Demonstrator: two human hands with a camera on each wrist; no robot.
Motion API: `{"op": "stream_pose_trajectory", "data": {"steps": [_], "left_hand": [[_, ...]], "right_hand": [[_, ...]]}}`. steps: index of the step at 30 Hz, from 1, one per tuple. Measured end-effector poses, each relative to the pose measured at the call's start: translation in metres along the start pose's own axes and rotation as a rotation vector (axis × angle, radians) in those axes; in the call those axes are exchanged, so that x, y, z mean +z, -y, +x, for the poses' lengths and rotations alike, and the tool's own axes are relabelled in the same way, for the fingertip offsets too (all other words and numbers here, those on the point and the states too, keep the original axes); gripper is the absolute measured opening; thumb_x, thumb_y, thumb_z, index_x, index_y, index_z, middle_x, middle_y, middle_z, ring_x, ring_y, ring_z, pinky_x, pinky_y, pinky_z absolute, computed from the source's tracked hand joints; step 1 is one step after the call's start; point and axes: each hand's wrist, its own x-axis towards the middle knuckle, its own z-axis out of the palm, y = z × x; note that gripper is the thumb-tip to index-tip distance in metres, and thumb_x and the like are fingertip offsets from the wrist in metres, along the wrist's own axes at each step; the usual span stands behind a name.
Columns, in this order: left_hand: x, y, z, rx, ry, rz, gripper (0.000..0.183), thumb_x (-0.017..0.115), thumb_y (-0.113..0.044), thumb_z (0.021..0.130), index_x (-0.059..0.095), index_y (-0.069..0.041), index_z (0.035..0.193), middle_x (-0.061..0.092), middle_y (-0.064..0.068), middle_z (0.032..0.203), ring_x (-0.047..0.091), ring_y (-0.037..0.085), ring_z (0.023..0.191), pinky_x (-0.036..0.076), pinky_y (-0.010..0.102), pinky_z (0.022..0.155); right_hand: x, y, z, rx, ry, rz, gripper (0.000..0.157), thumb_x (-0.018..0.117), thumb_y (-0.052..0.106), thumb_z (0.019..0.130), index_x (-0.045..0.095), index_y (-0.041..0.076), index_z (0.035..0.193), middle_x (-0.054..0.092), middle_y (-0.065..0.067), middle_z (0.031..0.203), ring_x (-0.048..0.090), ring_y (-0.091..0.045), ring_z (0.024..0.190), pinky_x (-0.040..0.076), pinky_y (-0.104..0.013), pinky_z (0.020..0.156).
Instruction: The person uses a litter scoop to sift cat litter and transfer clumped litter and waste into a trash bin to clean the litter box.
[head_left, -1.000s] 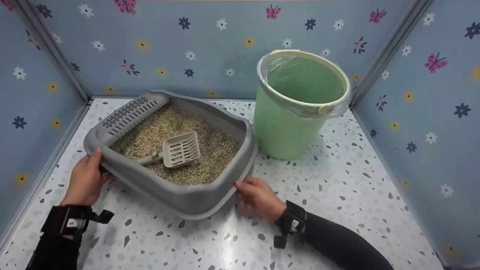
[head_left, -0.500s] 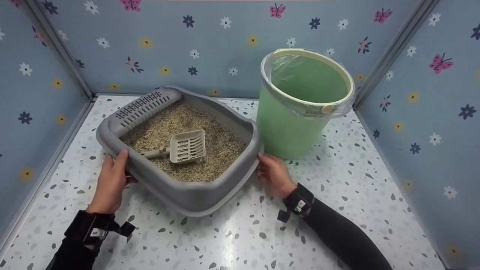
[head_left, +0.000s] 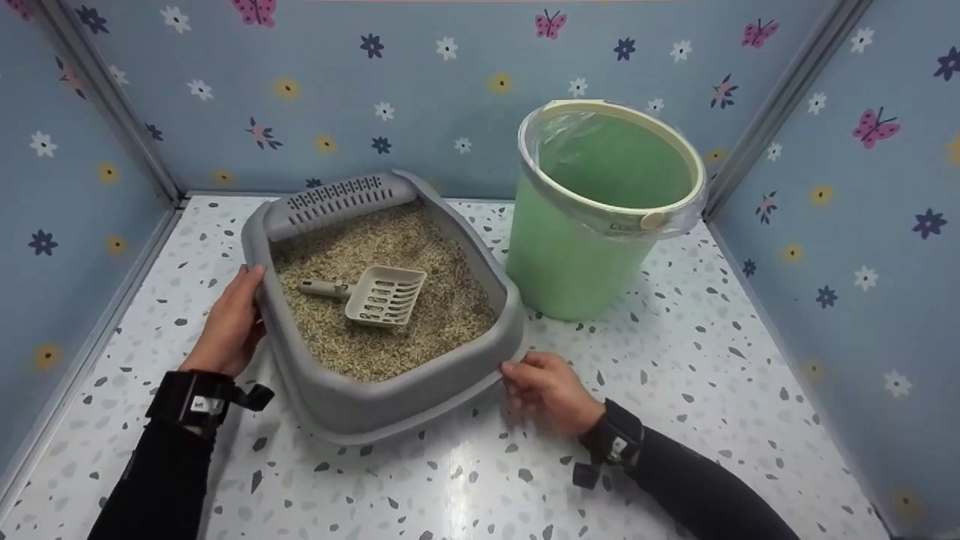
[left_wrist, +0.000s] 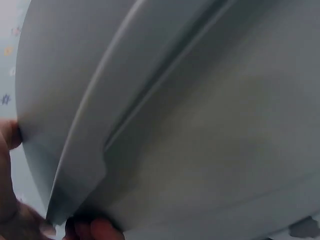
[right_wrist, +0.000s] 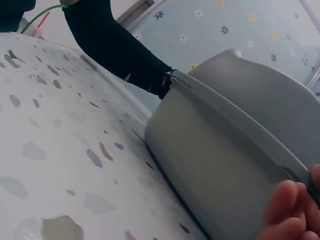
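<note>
left hand (head_left: 231, 324) is gripping the grey litter tray (head_left: 420, 394) by its left rim, right hand (head_left: 551, 391) is pinching its near right edge, tray is sitting on the speckled desk (head_left: 360, 495), scoop (head_left: 361, 298) is lying on the litter (head_left: 367, 352) inside, green bin (head_left: 574, 262) is standing just beside

Left sleeve (head_left: 154, 480): black, long; dark teal cast in right wrist view. Left band (head_left: 169, 397): black, at wrist; white tag (head_left: 206, 405) marked "left"; small black block (head_left: 256, 397) on a stub. Right sleeve (head_left: 709, 484): black, matching. Right band (head_left: 622, 424): black, similar black lug (head_left: 586, 475); pale sticker (head_left: 618, 448), lettering too small to read.
</note>
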Motion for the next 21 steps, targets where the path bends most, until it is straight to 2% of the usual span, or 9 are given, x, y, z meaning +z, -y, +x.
{"op": "stream_pose_trajectory", "data": {"steps": [1,3,5,7,9,12,15,17,21], "left_hand": [[0.001,-0.001,0.002,-0.004,0.012,0.000,0.096,0.045,-0.065,0.115,-0.023,-0.031,0.174,-0.020,0.005,0.184,-0.008,0.029,0.170,0.005,0.046,0.137],[0.004,-0.001,-0.003,-0.001,0.030,0.026,0.095,0.043,-0.066,0.115,-0.023,-0.032,0.174,-0.018,0.006,0.184,-0.002,0.032,0.171,0.011,0.043,0.137],[0.007,0.000,-0.015,0.009,0.042,0.074,0.092,0.039,-0.066,0.116,-0.022,-0.031,0.174,-0.011,0.010,0.186,0.017,0.035,0.169,0.029,0.039,0.132],[0.011,0.003,-0.032,0.018,0.053,0.125,0.089,0.038,-0.063,0.117,-0.022,-0.029,0.175,-0.001,0.017,0.186,0.041,0.032,0.154,0.044,0.033,0.118],[0.014,0.004,-0.047,0.030,0.062,0.152,0.087,0.038,-0.059,0.119,-0.021,-0.028,0.175,0.007,0.021,0.183,0.052,0.024,0.136,0.050,0.029,0.104],[0.019,0.006,-0.058,0.051,0.059,0.150,0.087,0.041,-0.054,0.120,-0.019,-0.027,0.176,0.011,0.024,0.181,0.052,0.017,0.123,0.050,0.028,0.097],[0.022,0.007,-0.054,0.053,0.055,0.122,0.086,0.043,-0.053,0.120,-0.017,-0.028,0.177,0.007,0.021,0.184,0.047,0.029,0.140,0.049,0.028,0.102],[0.022,0.008,-0.048,0.034,0.060,0.110,0.087,0.042,-0.054,0.119,-0.018,-0.028,0.176,0.003,0.021,0.184,0.038,0.035,0.154,0.045,0.028,0.107],[0.021,0.007,-0.035,0.008,0.065,0.102,0.087,0.043,-0.056,0.118,-0.016,-0.032,0.177,0.001,0.022,0.184,0.020,0.041,0.165,0.033,0.042,0.127]], "right_hand": [[-0.004,0.002,0.001,0.005,0.008,0.005,0.024,0.066,0.018,0.110,0.074,0.017,0.087,0.071,0.002,0.075,0.064,-0.011,0.063,0.047,-0.024,0.053],[-0.012,0.005,0.005,0.011,-0.007,0.039,0.030,0.062,0.019,0.111,0.073,0.016,0.083,0.071,0.001,0.074,0.064,-0.011,0.062,0.047,-0.023,0.053],[-0.019,0.009,0.011,0.011,-0.045,0.074,0.033,0.060,0.021,0.112,0.072,0.016,0.081,0.070,0.001,0.073,0.064,-0.012,0.061,0.046,-0.023,0.053],[-0.023,0.012,0.017,0.009,-0.074,0.089,0.034,0.060,0.025,0.113,0.073,0.016,0.083,0.069,0.001,0.072,0.062,-0.012,0.061,0.044,-0.023,0.052],[-0.023,0.013,0.021,0.012,-0.085,0.089,0.034,0.060,0.027,0.114,0.074,0.017,0.084,0.067,0.001,0.072,0.060,-0.011,0.060,0.045,-0.024,0.052],[-0.021,0.012,0.022,0.003,-0.094,0.092,0.034,0.060,0.027,0.115,0.077,0.018,0.086,0.066,0.002,0.071,0.057,-0.011,0.060,0.045,-0.025,0.053],[-0.018,0.009,0.018,-0.010,-0.107,0.087,0.034,0.061,0.025,0.115,0.079,0.017,0.087,0.067,0.001,0.071,0.059,-0.012,0.061,0.045,-0.024,0.054],[-0.017,0.007,0.012,-0.008,-0.108,0.077,0.033,0.061,0.024,0.114,0.080,0.015,0.089,0.069,0.000,0.072,0.061,-0.012,0.061,0.045,-0.024,0.054],[-0.014,0.004,0.002,0.007,-0.074,0.040,0.030,0.064,0.025,0.113,0.082,0.013,0.092,0.072,-0.001,0.073,0.065,-0.013,0.062,0.046,-0.024,0.054]]}}
